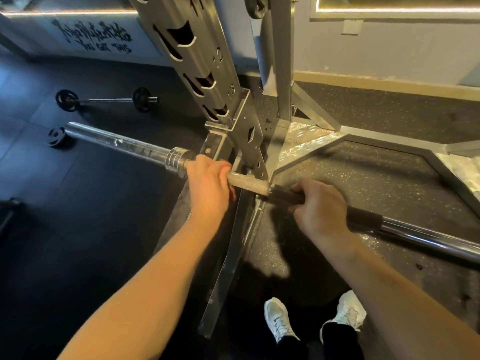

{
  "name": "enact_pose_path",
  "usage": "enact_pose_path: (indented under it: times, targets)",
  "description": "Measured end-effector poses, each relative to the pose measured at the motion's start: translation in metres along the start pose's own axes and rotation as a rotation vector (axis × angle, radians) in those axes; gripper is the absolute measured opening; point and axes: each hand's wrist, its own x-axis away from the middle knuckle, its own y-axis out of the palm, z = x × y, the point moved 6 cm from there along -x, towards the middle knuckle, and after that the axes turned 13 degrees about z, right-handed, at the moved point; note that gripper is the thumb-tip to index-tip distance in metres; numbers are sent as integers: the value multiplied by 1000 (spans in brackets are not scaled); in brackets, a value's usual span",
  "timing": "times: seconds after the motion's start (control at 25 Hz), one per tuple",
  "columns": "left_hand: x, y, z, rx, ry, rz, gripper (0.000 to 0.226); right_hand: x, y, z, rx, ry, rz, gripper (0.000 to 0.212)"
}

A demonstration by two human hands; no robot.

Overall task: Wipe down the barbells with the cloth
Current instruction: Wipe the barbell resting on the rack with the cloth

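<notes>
Long steel barbell (249, 184) runs across just in front of the foot of the rack upright (202, 61); whether it rests on a hook there cannot be seen. Left hand (210, 188) on the near side of the upright, fingers (219, 165) curled over the rough gripping section beside the collar. Right hand (322, 206) further right of the upright, fingers closed round a dark wrap on the shaft, most likely the cloth (363, 220), which sleeves the bar on both sides of the fist. Judgement: the bar is heavy, rigid and long, and will swing if lifted by one end, so better steadied than carried. The rough section gives a sure hold. The polished shaft to the right and the thick end sleeve to the left look slick. The cloth is soft and should slide if held snug. In the way: the upright and its hooks crowd the bar close to the left hand, so knuckles may catch there. The angled rack base (389, 149) lies below on the floor. Left of the upright, well apart, are a small barbell (104, 100) and a loose plate (57, 137). Shoes (279, 318) stand near the base.
</notes>
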Motion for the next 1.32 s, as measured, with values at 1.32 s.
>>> enact_pose_path:
  times: [1.32]
  targets:
    - [29, -5, -29, 226, -215, 130, 21, 6, 11, 13, -182, -15, -66, 20]
